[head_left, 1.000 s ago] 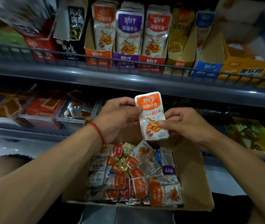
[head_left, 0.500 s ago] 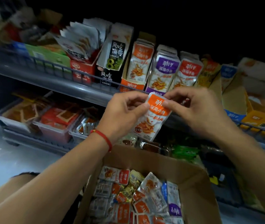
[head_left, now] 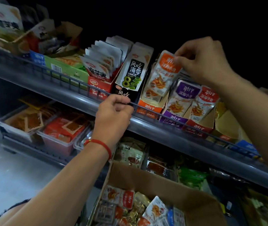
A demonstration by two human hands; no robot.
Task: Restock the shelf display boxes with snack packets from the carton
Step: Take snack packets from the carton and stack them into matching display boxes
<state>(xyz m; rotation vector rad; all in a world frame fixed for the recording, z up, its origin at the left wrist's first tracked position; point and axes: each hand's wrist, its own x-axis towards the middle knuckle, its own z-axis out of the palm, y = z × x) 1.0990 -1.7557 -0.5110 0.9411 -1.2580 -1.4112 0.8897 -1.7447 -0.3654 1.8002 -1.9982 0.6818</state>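
My right hand pinches the top of an orange-topped snack packet that stands at the front of the orange display box on the upper shelf. My left hand curls its fingers over the wire rail at the shelf's front edge, just left of that box. The brown carton sits below at the bottom of the view, holding several mixed packets.
Beside the orange box stand a purple box and a red box of similar packets, and a black seaweed box on its left. Clear trays of red packets fill the lower shelf. Grey floor lies at the left.
My right hand carried the orange packet up from above the carton into the orange display box. My left hand let go of it and took hold of the shelf rail.
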